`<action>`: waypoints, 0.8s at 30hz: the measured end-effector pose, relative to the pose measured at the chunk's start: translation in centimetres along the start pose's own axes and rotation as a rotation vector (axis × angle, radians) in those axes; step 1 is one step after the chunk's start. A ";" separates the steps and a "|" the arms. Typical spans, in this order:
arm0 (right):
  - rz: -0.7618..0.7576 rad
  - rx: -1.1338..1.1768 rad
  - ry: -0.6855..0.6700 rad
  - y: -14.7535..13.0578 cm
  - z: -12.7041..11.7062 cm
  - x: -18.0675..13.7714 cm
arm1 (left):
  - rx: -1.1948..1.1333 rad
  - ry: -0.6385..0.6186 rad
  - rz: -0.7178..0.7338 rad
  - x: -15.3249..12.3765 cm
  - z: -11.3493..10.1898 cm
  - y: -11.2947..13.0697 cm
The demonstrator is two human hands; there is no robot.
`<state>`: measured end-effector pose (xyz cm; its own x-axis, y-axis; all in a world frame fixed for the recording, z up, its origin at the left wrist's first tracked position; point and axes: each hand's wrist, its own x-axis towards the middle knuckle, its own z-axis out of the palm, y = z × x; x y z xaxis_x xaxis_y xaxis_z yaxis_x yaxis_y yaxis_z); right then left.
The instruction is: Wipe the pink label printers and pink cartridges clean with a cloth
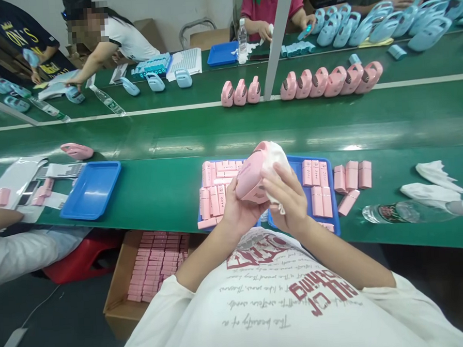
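A pink rounded device with a loop handle [250, 175] is held up over the bench in front of my chest. My left hand [237, 212] grips it from below and the left side. With my right hand [289, 199] I press a white cloth [276, 158] against its right side, the fingers bent over the cloth. Below lie two blue trays: the left tray [199, 216] carries several pink rectangular blocks [213, 200], and the right tray [336, 209] holds more pink blocks [316, 172]. Part of both trays is hidden behind my hands.
Loose pink blocks [351, 175], a lying water bottle [412, 211] and crumpled white cloths [430, 190] are to the right. To the left are a blue tray [90, 191] and a box of pink blocks [117, 298]. Pink devices [320, 82] line the far side, where other people work.
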<state>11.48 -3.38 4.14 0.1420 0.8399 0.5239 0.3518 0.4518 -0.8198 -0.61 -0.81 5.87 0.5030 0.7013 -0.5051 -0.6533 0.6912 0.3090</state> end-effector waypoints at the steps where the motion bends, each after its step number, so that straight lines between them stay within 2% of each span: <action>1: -0.005 -0.023 -0.033 1.0 0.3 -0.4 | -0.009 -0.015 -0.038 0.0 0.1 0.1; 3: -0.025 -0.046 -0.117 3.1 0.9 -1.2 | -0.023 -0.038 -0.072 0.2 0.2 0.2; 7: -0.072 -0.018 -0.313 6.4 1.4 -2.6 | -0.018 -0.026 0.001 0.6 0.2 0.3; 9: -0.035 0.013 -0.328 7.0 1.3 -3.1 | 0.013 -0.013 0.047 0.7 0.2 0.1; 11: 0.012 0.054 -0.209 7.0 0.9 -3.5 | 0.045 -0.007 0.115 0.7 0.1 0.0; 13: 0.064 0.074 0.059 7.0 0.3 -3.5 | 0.083 -0.006 0.187 0.7 -0.2 0.0; 15: 0.199 0.007 0.281 7.6 -1.1 -3.1 | 0.140 0.004 0.238 0.8 -0.6 0.1; 17: 0.419 -0.144 0.302 9.1 -3.3 -2.4 | 0.205 0.026 0.296 1.2 -1.3 0.4; 19: 0.616 -0.306 0.233 11.3 -6.4 -1.6 | 0.270 0.041 0.328 1.8 -2.1 0.8; 21: 0.723 -0.420 0.285 13.3 -9.7 -1.2 | 0.326 0.055 0.304 2.6 -2.8 1.2; 24: 0.807 -0.517 0.397 15.1 -13.7 -1.2 | 0.391 0.093 0.229 4.1 -3.2 1.4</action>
<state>29.32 -1.63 -5.69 0.7733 0.6337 -0.0222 0.3572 -0.4642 -0.8105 -1.28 2.48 1.62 0.3058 0.8374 -0.4532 -0.4698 0.5467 0.6931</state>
